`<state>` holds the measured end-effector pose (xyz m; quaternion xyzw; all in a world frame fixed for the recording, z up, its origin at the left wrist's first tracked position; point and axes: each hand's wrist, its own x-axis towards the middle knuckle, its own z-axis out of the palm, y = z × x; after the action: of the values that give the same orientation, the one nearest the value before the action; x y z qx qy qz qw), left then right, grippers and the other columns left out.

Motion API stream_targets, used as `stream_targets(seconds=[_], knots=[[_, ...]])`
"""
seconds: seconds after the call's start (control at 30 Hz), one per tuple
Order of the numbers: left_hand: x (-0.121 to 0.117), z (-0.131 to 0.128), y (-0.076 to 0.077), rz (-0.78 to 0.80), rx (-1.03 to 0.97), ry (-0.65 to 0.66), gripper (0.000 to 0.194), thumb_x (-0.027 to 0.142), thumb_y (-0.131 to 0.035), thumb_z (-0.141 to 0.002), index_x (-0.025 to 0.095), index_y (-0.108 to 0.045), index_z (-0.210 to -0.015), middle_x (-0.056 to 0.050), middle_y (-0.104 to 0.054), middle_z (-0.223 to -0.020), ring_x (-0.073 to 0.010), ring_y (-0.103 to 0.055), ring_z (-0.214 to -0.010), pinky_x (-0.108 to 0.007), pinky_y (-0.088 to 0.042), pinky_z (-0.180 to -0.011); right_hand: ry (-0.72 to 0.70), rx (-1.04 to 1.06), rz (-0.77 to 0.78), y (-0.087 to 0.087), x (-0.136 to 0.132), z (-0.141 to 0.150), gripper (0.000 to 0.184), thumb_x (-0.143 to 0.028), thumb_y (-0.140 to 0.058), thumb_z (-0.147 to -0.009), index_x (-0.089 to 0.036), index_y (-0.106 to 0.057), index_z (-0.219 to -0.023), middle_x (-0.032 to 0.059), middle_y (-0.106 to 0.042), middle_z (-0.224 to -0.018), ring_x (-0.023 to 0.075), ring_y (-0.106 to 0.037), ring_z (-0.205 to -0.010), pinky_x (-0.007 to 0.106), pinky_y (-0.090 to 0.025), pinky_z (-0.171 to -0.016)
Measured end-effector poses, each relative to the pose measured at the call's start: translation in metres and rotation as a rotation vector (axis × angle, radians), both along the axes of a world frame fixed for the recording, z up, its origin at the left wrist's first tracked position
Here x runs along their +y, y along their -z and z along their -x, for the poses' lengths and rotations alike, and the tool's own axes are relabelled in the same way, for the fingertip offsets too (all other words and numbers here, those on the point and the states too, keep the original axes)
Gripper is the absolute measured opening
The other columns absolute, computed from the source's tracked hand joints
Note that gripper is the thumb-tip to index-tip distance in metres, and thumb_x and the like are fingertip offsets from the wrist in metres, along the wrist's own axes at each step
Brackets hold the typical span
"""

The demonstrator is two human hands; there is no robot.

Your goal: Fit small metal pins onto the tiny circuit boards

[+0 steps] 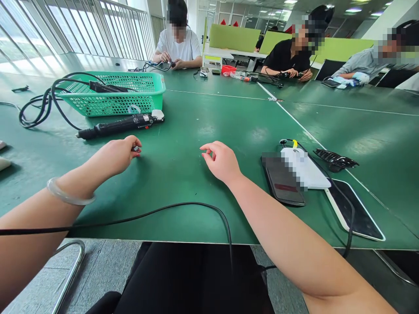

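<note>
My left hand is closed in a pinch on a small grey metallic piece, mostly covered by the fingers, just above the green table. To the right, my right hand is held over the tabletop with its fingers loosely curled. Thumb and forefinger tips are slightly apart there, and I see nothing between them. Beyond my left hand lies a black electric screwdriver with a pale end, in front of a green plastic basket. A black cord-like item rests in that basket.
Coiled black cable hangs over the basket's left side. Another black cable crosses near the table edge. On the right lie a dark phone, a white power bank, a white-edged tablet and a black wrapper. Three people sit across.
</note>
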<state>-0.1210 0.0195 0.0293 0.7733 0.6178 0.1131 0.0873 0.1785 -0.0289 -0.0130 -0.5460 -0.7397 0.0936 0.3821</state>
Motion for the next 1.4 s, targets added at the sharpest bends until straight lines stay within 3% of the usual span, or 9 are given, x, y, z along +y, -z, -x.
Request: stream_targets(seconds=[0.17, 0.37, 0.5, 0.6, 0.73, 0.93, 1.07, 1.17, 1.4], knots=[[-0.010, 0.014, -0.007, 0.006, 0.166, 0.077, 0.018, 0.025, -0.052, -0.081, 0.023, -0.060, -0.096, -0.001, -0.068, -0.081, -0.0254, -0.058, -0.080, -0.029, -0.037, -0.074, 0.001, 0.009, -0.003, 0.000, 0.000, -0.001, 0.021, -0.020, -0.050, -0.084, -0.020, -0.066, -0.097, 0.0012, -0.062, -0.086, 0.0096, -0.048, -0.059, 0.027, -0.041, -0.063], [-0.007, 0.022, -0.005, 0.007, 0.088, 0.070, 0.011, 0.032, -0.061, -0.078, 0.029, -0.070, -0.084, 0.002, -0.066, -0.073, -0.0223, -0.055, -0.072, -0.030, -0.036, -0.075, 0.006, 0.023, 0.015, 0.000, -0.001, -0.002, 0.021, -0.021, -0.049, -0.084, -0.020, -0.066, -0.097, 0.0014, -0.062, -0.087, 0.0093, -0.047, -0.057, 0.027, -0.042, -0.063], [-0.011, 0.027, -0.009, 0.048, 0.062, -0.074, 0.023, 0.039, -0.064, -0.075, 0.032, -0.072, -0.096, 0.002, -0.069, -0.074, -0.0224, -0.056, -0.069, -0.030, -0.039, -0.070, 0.008, 0.025, 0.012, -0.001, -0.001, -0.002, 0.021, -0.021, -0.049, -0.084, -0.021, -0.066, -0.096, 0.0016, -0.062, -0.086, 0.0101, -0.049, -0.059, 0.027, -0.042, -0.063], [-0.015, 0.030, -0.012, 0.062, -0.088, -0.211, 0.029, 0.040, -0.061, -0.077, 0.032, -0.069, -0.104, 0.004, -0.067, -0.070, -0.0198, -0.056, -0.070, -0.029, -0.040, -0.070, 0.007, 0.029, 0.015, -0.002, -0.001, -0.003, 0.021, -0.021, -0.049, -0.084, -0.020, -0.066, -0.096, 0.0018, -0.062, -0.085, 0.0102, -0.049, -0.059, 0.027, -0.042, -0.064], [-0.015, 0.027, 0.001, 0.055, -0.526, -0.270, 0.022, 0.036, -0.061, -0.077, 0.029, -0.068, -0.098, 0.004, -0.067, -0.080, -0.0186, -0.057, -0.081, -0.029, -0.042, -0.076, 0.001, 0.043, 0.022, -0.003, -0.001, -0.002, 0.021, -0.021, -0.049, -0.084, -0.020, -0.066, -0.096, 0.0016, -0.062, -0.084, 0.0102, -0.048, -0.059, 0.027, -0.042, -0.063], [-0.017, -0.028, 0.027, 0.151, -0.730, -0.137, 0.028, 0.032, -0.067, -0.073, 0.021, -0.067, -0.099, -0.005, -0.069, -0.100, -0.0182, -0.060, -0.092, -0.032, -0.042, -0.089, -0.022, 0.049, 0.025, -0.002, -0.001, -0.001, 0.022, -0.023, -0.049, -0.084, -0.021, -0.067, -0.096, 0.0014, -0.062, -0.083, 0.0103, -0.049, -0.059, 0.028, -0.042, -0.064], [-0.026, -0.089, 0.026, 0.393, -1.014, 0.084, 0.024, 0.028, -0.062, -0.079, 0.017, -0.065, -0.100, -0.006, -0.069, -0.102, -0.0157, -0.060, -0.098, -0.031, -0.040, -0.095, -0.015, 0.061, 0.019, -0.002, 0.000, -0.003, 0.021, -0.024, -0.049, -0.084, -0.021, -0.067, -0.096, 0.0014, -0.062, -0.080, 0.0108, -0.049, -0.059, 0.028, -0.043, -0.064], [-0.026, -0.122, 0.023, 0.583, -1.315, 0.066, 0.021, 0.023, -0.058, -0.084, 0.016, -0.064, -0.102, -0.007, -0.068, -0.098, -0.0142, -0.062, -0.094, -0.031, -0.042, -0.094, 0.005, 0.077, 0.040, -0.002, 0.003, -0.009, 0.021, -0.024, -0.049, -0.085, -0.021, -0.068, -0.094, 0.0023, -0.065, -0.083, 0.0123, -0.053, -0.065, 0.028, -0.044, -0.066], [-0.016, -0.132, 0.023, 0.592, -1.602, 0.019, 0.017, 0.019, -0.052, -0.088, 0.017, -0.063, -0.101, -0.004, -0.067, -0.098, -0.0097, -0.062, -0.082, -0.025, -0.046, -0.079, -0.081, -0.033, 0.226, -0.002, 0.005, -0.018, 0.015, -0.027, -0.061, -0.079, -0.022, -0.071, -0.089, 0.0010, -0.065, -0.083, 0.0111, -0.051, -0.063, 0.028, -0.042, -0.063]])
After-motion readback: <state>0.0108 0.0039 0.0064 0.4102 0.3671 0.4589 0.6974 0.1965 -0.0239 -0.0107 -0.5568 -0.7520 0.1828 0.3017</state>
